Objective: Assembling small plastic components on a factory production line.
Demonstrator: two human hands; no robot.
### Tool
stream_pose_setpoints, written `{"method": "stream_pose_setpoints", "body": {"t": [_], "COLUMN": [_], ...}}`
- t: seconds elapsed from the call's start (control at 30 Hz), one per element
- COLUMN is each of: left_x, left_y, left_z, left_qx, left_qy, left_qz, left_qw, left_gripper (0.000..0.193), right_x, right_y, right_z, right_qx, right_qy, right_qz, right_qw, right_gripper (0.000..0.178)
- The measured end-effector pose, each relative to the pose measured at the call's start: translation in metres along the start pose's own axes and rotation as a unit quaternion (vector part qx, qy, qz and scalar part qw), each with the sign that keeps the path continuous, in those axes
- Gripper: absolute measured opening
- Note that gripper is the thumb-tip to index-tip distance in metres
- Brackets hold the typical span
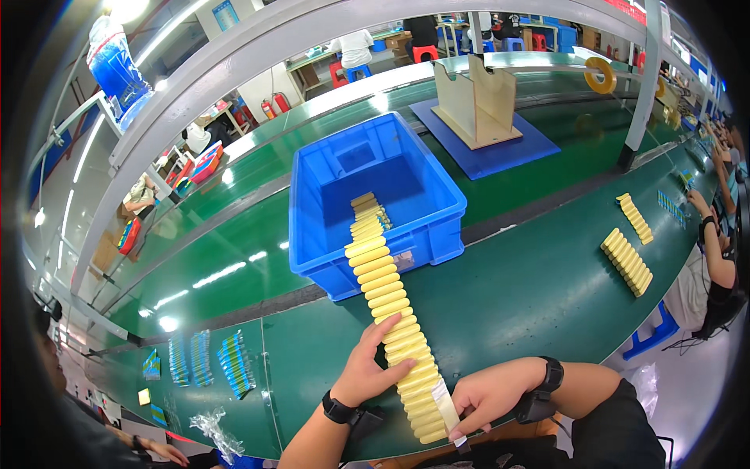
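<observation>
A long strip of yellow cylinders (384, 286), laid side by side, runs from inside the blue bin (377, 248) over its near rim and down to the table's front edge. My left hand (366, 364) rests against the strip's left side, thumb and forefinger spread and touching the cylinders. At the strip's near end, my right hand (486, 397) has its fingers closed on a flat whitish piece (446, 408) lying along the cylinders' right ends. Its exact kind is unclear. The right fingertips are partly hidden.
Blue-and-green wrapped strips (236, 364) and crumpled clear plastic (217, 434) lie left. Shorter yellow cylinder strips (626, 262) lie right, near a co-worker's arm (715, 242). Behind stand a wooden stand (478, 105) on a blue board (539, 148) and a grey metal frame (647, 86).
</observation>
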State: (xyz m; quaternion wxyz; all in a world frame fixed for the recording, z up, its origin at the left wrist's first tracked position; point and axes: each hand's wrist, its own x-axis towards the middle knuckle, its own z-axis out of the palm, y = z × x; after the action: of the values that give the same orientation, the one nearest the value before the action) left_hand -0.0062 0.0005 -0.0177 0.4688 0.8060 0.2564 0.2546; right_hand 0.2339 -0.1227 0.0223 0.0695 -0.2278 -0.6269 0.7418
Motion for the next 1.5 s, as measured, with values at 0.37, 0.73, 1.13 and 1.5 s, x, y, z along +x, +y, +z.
{"method": "stream_pose_setpoints", "body": {"t": [0.37,0.73,1.13,1.5], "left_x": [0.009,0.009,-0.015,-0.002], "left_y": [0.003,0.009,0.043,0.022], "left_z": [-0.004,-0.006,0.003,-0.004], "left_qx": [0.028,0.099,0.017,-0.250], "left_qy": [0.000,0.014,-0.069,0.021], "left_qz": [0.004,0.072,0.177,0.059], "left_qw": [1.000,0.992,0.982,0.966], "left_gripper": [0.081,0.084,0.094,0.085], "right_x": [-0.027,0.027,-0.009,-0.010], "right_y": [0.005,0.002,-0.003,-0.006], "right_z": [-0.030,-0.033,-0.020,-0.006], "right_qx": [0.110,-0.459,-0.007,0.047], "right_qy": [0.180,0.483,0.404,0.049], "right_qz": [-0.146,-0.186,-0.239,-0.033], "right_qw": [0.967,0.723,0.883,0.997], "right_gripper": [0.018,0.029,0.019,0.028]}}
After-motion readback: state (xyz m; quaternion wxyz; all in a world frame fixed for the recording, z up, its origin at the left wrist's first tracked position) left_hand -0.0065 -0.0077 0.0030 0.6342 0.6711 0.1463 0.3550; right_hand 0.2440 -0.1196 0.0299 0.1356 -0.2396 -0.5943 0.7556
